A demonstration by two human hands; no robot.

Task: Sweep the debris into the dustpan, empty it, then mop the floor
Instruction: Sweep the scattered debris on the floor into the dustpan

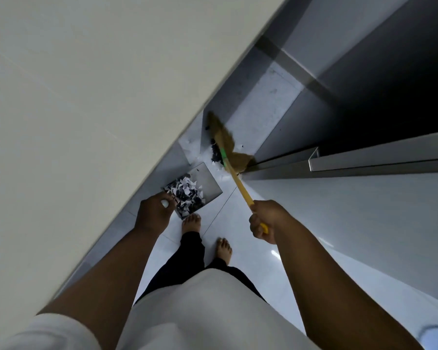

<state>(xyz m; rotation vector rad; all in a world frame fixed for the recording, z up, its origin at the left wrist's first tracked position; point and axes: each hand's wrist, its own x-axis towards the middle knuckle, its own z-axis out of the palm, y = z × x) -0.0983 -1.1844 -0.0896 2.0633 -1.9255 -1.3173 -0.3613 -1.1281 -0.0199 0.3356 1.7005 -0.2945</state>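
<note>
1. My left grip [154, 213] is closed round the white-tipped handle of the dustpan [209, 181], close to the wall [86, 97].
2. The dustpan sits on the floor [314, 223] just ahead of my left foot, mouth facing away from me, paper scraps [187, 194] heaped at its near end.
3. Loose debris [216, 154] lies just beyond that mouth.
4. The broom [240, 189] slants from my right grip [263, 222], clasped on its yellow handle, up-left; its bristles point away from me and meet the debris.

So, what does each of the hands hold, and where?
The right hand grips the straw broom's yellow handle near its end; the left hand holds the metal dustpan's white-tipped handle.
</note>
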